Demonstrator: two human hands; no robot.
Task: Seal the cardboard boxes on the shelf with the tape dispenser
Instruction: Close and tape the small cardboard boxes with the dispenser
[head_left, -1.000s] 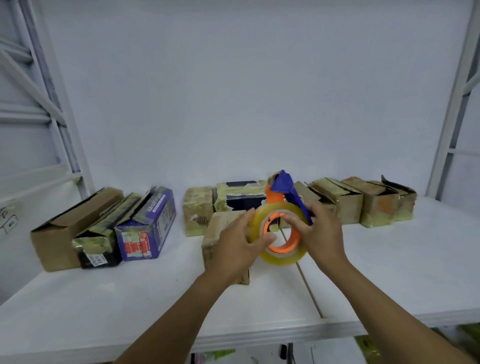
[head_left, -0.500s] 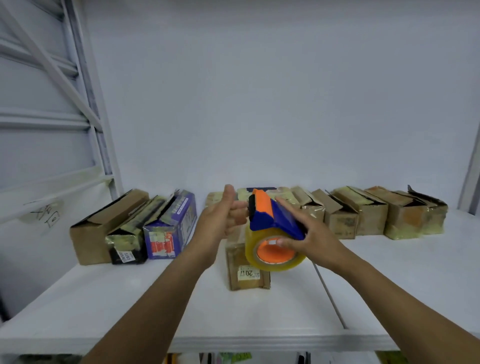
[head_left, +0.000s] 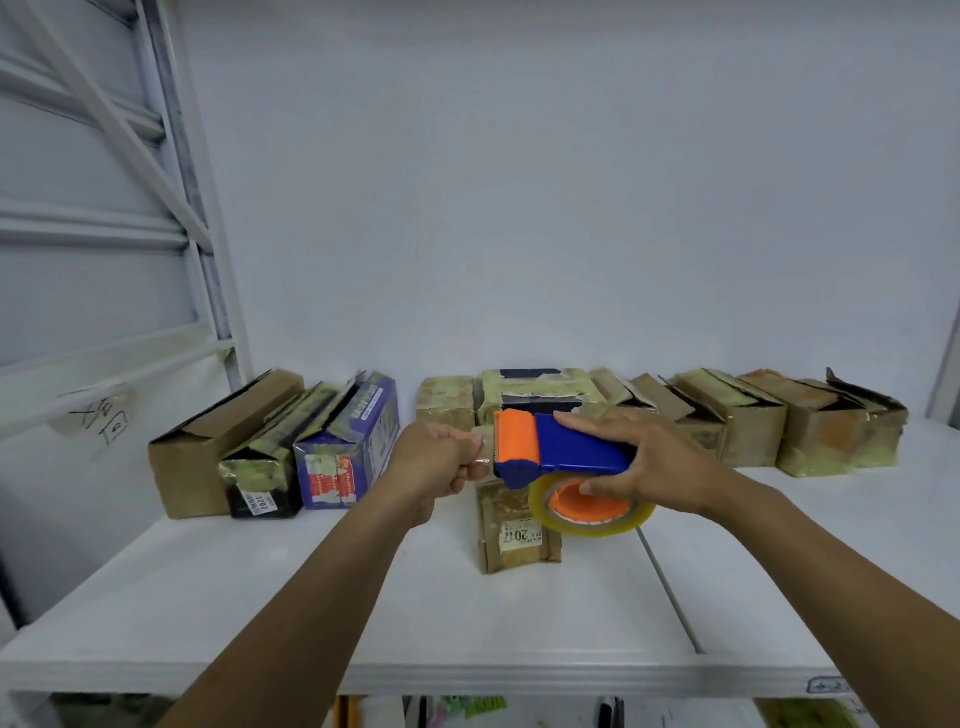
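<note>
head view. the tape dispenser, blue with an orange front end, is held in the air above the white shelf. it hangs just over a small cardboard box that stands apart in front of the back row, with a label on its near face. the dispenser is gripped by the right hand: the fingers are laid over the blue body and curled under into the orange core of the clear tape roll. the left hand is clenched just beside the orange end, and the free tape end is pinched between its thumb and fingers.

along the wall a row of cardboard boxes is set, several with flaps raised. at the left, an open brown carton and a purple printed box are noted.

step judged in hand: the tape end is held out from the dispenser ahead of sealing the front box. whether that box's flaps are fully shut cannot be told, as its top is largely hidden.

next move, as judged: the tape end is to be pressed onto the box. the dispenser is then to be drawn along the seam with the strip kept taut, and the strip cut.
</note>
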